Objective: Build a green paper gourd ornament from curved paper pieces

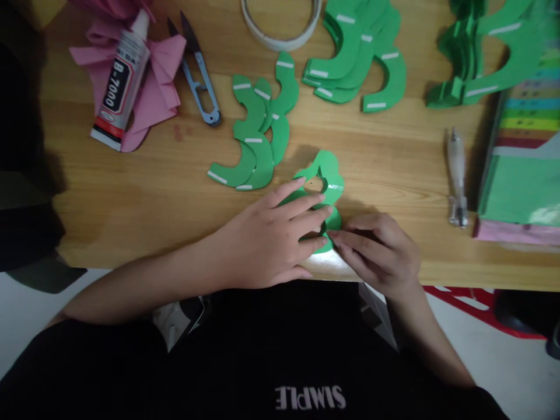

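Note:
My left hand (275, 239) lies flat with fingers stretched out, pressing on a curved green paper piece (326, 172) near the table's front edge. My right hand (378, 254) is beside it, fingers drawn together in a pinch at the lower end of the same green piece. The part of the paper under my fingers is hidden. A loop of the piece with a strip of white tape shows just beyond my left fingertips.
More green cut-outs with white tape strips lie in piles (258, 131) (359, 55) (476, 64). A B-7000 glue tube (120, 81) rests on pink paper (160, 87), next to blue snips (199, 79). A tape roll (282, 26), a tool (455, 175) and a coloured paper stack (522, 163) lie around.

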`<action>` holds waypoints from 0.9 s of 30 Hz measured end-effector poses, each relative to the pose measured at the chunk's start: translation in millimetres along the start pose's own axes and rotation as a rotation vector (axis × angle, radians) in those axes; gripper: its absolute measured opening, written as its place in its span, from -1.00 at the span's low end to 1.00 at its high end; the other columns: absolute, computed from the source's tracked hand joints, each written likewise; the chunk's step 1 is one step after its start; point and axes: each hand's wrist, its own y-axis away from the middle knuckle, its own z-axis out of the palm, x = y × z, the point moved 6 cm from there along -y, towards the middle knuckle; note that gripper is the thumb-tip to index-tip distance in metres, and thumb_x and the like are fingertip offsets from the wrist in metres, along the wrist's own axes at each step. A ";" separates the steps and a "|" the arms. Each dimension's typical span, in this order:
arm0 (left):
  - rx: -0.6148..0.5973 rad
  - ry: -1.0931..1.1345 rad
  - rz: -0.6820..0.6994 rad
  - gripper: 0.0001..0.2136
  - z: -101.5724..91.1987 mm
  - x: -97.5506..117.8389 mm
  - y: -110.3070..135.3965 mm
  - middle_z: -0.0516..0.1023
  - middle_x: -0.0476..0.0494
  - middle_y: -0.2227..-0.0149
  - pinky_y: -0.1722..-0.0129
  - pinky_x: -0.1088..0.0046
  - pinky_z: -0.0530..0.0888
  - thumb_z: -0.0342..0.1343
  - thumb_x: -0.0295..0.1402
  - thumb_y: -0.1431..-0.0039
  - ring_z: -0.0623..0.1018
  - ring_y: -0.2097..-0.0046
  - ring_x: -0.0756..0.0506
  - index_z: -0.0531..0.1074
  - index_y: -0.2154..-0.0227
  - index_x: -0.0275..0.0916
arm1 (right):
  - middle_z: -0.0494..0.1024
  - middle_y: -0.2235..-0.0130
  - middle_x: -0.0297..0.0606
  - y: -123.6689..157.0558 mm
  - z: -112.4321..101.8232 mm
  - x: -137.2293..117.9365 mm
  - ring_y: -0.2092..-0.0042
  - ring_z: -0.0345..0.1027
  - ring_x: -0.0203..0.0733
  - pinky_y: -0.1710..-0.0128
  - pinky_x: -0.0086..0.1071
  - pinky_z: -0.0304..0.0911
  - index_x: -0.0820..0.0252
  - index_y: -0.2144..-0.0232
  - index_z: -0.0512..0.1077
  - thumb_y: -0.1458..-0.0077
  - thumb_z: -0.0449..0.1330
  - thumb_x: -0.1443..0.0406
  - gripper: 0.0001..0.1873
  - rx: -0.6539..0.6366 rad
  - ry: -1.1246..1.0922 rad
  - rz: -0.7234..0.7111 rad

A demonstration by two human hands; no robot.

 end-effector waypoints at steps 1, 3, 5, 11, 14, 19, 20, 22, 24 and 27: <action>-0.014 -0.032 0.002 -0.64 0.4 0.2 -0.1 0.39 -0.07 -0.18 -0.36 0.00 0.01 0.22 -0.14 -0.12 0.30 -0.27 -0.26 0.47 0.05 -0.17 | 0.43 0.31 -0.25 0.3 -0.2 -0.1 0.32 0.37 -0.21 0.38 -0.29 0.35 0.12 0.14 0.48 -0.04 0.27 0.45 -0.70 0.001 0.004 -0.001; -0.044 -0.111 0.005 -0.63 1.2 0.5 -0.3 0.39 -0.04 -0.19 -0.36 0.02 0.02 0.19 -0.08 -0.14 0.29 -0.27 -0.24 0.46 0.04 -0.13 | 0.42 0.31 -0.26 0.8 -0.5 -0.3 0.32 0.37 -0.21 0.39 -0.30 0.35 0.09 0.12 0.47 -0.04 0.27 0.45 -0.67 -0.002 0.012 0.003; -0.050 -0.153 0.014 -0.61 0.8 1.1 -0.4 0.39 -0.05 -0.19 -0.36 0.02 0.03 0.16 -0.05 -0.15 0.29 -0.27 -0.24 0.46 0.03 -0.14 | 0.42 0.31 -0.25 0.7 -1.0 -0.7 0.32 0.37 -0.22 0.39 -0.31 0.35 0.10 0.11 0.46 -0.04 0.27 0.46 -0.66 -0.004 0.017 0.008; -0.031 -0.183 0.027 -0.63 2.4 1.2 0.5 0.39 -0.03 -0.17 -0.34 -0.01 0.05 0.11 -0.05 -0.19 0.29 -0.26 -0.22 0.45 0.03 -0.13 | 0.41 0.30 -0.26 -1.9 -2.8 -3.0 0.33 0.36 -0.24 0.39 -0.33 0.35 0.11 0.13 0.46 -0.06 0.26 0.46 -0.70 0.016 0.031 -0.002; 0.020 -0.183 0.050 -0.61 1.3 2.4 1.2 0.41 -0.11 -0.14 -0.33 -0.01 0.09 0.12 -0.05 -0.19 0.31 -0.25 -0.25 0.48 0.06 -0.19 | 0.42 0.30 -0.24 -1.8 -2.3 -3.2 0.32 0.36 -0.24 0.38 -0.33 0.35 0.17 0.15 0.47 -0.04 0.27 0.48 -0.71 0.014 0.025 -0.016; 0.020 -0.183 0.042 -0.64 0.4 2.2 1.4 0.42 -0.08 -0.14 -0.33 0.02 0.09 0.08 -0.07 -0.22 0.31 -0.24 -0.22 0.47 0.05 -0.18 | 0.42 0.30 -0.21 1.6 -0.6 0.2 0.31 0.38 -0.19 0.36 -0.28 0.34 0.21 0.16 0.50 0.01 0.30 0.49 -0.68 0.013 -0.008 -0.011; 0.014 -0.188 0.039 -0.64 0.4 2.2 1.3 0.42 -0.07 -0.15 -0.33 0.02 0.09 0.08 -0.07 -0.22 0.31 -0.25 -0.22 0.47 0.05 -0.17 | 0.42 0.30 -0.21 2.0 -0.3 0.6 0.31 0.38 -0.19 0.36 -0.28 0.34 0.21 0.16 0.50 0.01 0.30 0.50 -0.68 0.013 -0.011 -0.011; 0.004 -0.205 0.039 -0.63 0.5 2.5 1.2 0.41 -0.06 -0.15 -0.33 0.02 0.09 0.07 -0.05 -0.22 0.30 -0.25 -0.22 0.47 0.05 -0.15 | 0.42 0.30 -0.21 2.3 0.1 0.9 0.31 0.38 -0.19 0.36 -0.28 0.34 0.20 0.15 0.50 0.01 0.30 0.49 -0.68 0.011 -0.014 -0.010; 0.004 -0.226 0.039 -0.63 0.3 2.8 1.1 0.42 -0.06 -0.15 -0.33 0.02 0.11 0.07 -0.04 -0.21 0.30 -0.25 -0.21 0.48 0.05 -0.14 | 0.42 0.30 -0.22 2.1 0.2 0.6 0.32 0.37 -0.20 0.36 -0.29 0.34 0.20 0.16 0.50 0.00 0.30 0.49 -0.68 0.011 -0.007 -0.011; 0.016 -0.240 0.040 -0.63 -0.9 3.1 0.9 0.43 -0.08 -0.15 -0.33 0.04 0.13 0.08 -0.04 -0.21 0.32 -0.24 -0.20 0.48 0.05 -0.15 | 0.42 0.31 -0.23 1.5 -0.3 -0.5 0.32 0.37 -0.21 0.36 -0.30 0.34 0.20 0.17 0.51 -0.01 0.29 0.48 -0.70 0.017 0.003 -0.016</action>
